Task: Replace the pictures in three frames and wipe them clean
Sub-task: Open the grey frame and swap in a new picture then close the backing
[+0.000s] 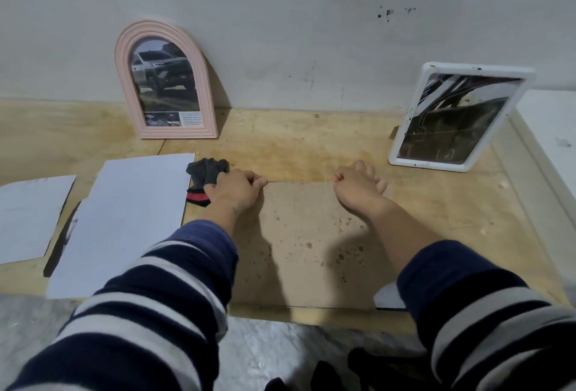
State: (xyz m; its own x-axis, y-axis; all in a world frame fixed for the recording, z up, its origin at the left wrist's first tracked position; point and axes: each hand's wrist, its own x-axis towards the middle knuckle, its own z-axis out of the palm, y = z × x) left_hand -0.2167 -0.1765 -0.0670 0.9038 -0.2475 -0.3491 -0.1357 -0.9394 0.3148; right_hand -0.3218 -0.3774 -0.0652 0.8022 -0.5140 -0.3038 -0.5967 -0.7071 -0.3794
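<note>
**Head view: both hands at the far edge of the third frame's backing**

The left hand curls its fingers over the far edge of a brown backing board, pinching it; the right hand hooks the same edge, though whether its grip is truly clamped I cannot tell, as the fingertips are hidden. The board lies flat on the worktop, its long axis running from the person toward the wall, the gripped edge farthest away. Both hands sit on it equally near, so lifting that far edge looks like the next move.

Just left of the left hand lies a dark cloth, touching it. Further left are two white sheets. A pink arched frame and a white rectangular frame lean against the wall.
</note>
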